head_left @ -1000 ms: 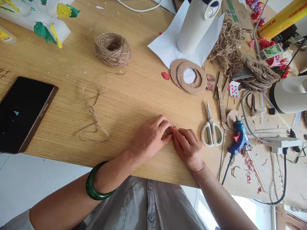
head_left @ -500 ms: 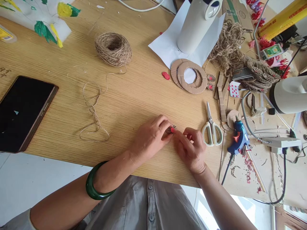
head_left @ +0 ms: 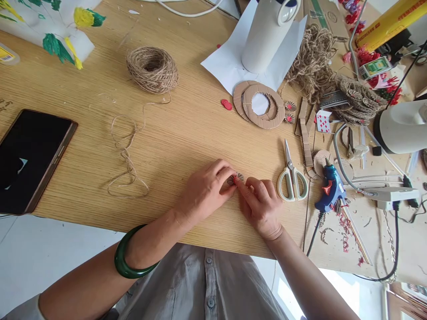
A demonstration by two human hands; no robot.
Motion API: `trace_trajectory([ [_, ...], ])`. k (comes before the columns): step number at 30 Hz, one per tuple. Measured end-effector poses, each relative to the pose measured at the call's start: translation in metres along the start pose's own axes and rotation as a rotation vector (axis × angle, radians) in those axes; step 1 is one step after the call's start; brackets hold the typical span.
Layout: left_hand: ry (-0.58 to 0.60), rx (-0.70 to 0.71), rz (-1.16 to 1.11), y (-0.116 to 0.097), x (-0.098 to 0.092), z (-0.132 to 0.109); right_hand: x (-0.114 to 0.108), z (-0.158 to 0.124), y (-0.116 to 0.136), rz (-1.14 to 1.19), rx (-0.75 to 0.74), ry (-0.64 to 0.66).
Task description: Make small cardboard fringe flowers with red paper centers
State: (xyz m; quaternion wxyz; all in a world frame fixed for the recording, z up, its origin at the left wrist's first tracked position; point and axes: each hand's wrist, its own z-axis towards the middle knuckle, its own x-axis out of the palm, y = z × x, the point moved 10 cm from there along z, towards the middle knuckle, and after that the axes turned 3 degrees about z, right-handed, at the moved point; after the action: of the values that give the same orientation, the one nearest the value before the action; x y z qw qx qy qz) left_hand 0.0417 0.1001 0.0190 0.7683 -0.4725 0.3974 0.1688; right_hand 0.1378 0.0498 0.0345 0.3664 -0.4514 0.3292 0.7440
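The left hand point(head_left: 204, 194) and right hand point(head_left: 260, 209) grip a small pleated cardboard rosette point(head_left: 231, 180) between curled fingertips, over the wood-grain tabletop point(head_left: 150, 146), a glossy red scrap point(head_left: 235, 179) at its centre. Steel scissors point(head_left: 292, 179) with pale plastic loops lie just beyond the right hand.

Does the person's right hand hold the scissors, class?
No, the right hand is at a small pleated rosette, and the scissors lie apart on the table.
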Motion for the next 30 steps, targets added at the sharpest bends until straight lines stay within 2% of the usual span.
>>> trace_trajectory([
  [3,0.0,-0.01,-0.037,0.002,-0.002,-0.001,0.0,0.0,0.001,-0.057,0.009,0.0],
  [7,-0.075,0.009,-0.118,0.001,-0.016,-0.008,0.001,0.0,0.002,-0.089,0.018,0.008],
  [10,-0.1,0.06,-0.049,-0.005,-0.023,-0.016,0.002,-0.001,0.002,-0.082,0.02,0.01],
  [17,-0.052,0.233,0.234,-0.024,-0.012,-0.027,0.003,-0.001,-0.004,0.005,0.037,0.017],
  [27,-0.063,0.21,0.211,-0.021,-0.013,-0.028,-0.007,0.002,-0.01,0.097,0.095,-0.052],
  [30,-0.084,0.198,0.19,-0.02,-0.016,-0.029,-0.008,0.003,-0.007,0.083,0.073,-0.054],
])
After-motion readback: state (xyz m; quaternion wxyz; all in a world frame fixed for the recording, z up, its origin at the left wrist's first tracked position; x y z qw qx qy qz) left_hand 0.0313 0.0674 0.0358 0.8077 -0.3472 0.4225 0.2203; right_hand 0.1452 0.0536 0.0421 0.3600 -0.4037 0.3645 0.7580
